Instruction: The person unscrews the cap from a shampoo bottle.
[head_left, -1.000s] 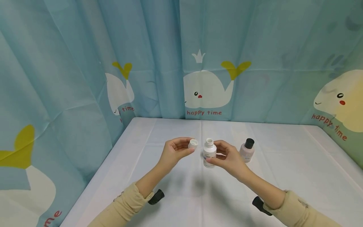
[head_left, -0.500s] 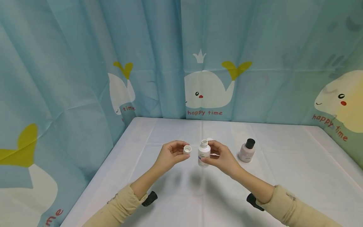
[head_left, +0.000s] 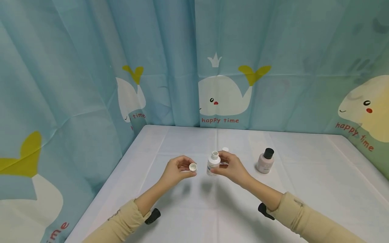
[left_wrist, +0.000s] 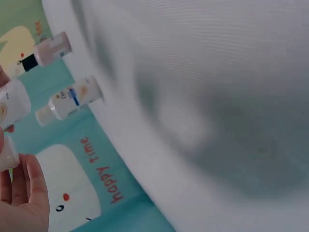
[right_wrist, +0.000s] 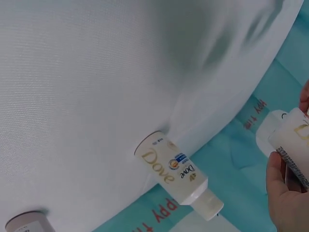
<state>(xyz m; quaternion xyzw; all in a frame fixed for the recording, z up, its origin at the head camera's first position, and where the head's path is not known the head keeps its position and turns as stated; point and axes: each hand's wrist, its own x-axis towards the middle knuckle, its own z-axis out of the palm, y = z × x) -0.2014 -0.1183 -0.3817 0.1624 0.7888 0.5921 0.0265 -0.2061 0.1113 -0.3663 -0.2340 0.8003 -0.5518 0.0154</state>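
Above the white cloth-covered table (head_left: 307,168), the left hand (head_left: 174,171) pinches a small round white plastic cap (head_left: 193,167); the right hand (head_left: 233,168) grips an uncapped white plastic bottle (head_left: 212,163). A white Dove bottle (right_wrist: 170,166) stands toward the far edge, a pale-pink black-capped bottle (head_left: 265,163) nearer the right edge.

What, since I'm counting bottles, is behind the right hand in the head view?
A standing Dove bottle: its white cap shows above the right hand, which covers most of its body.
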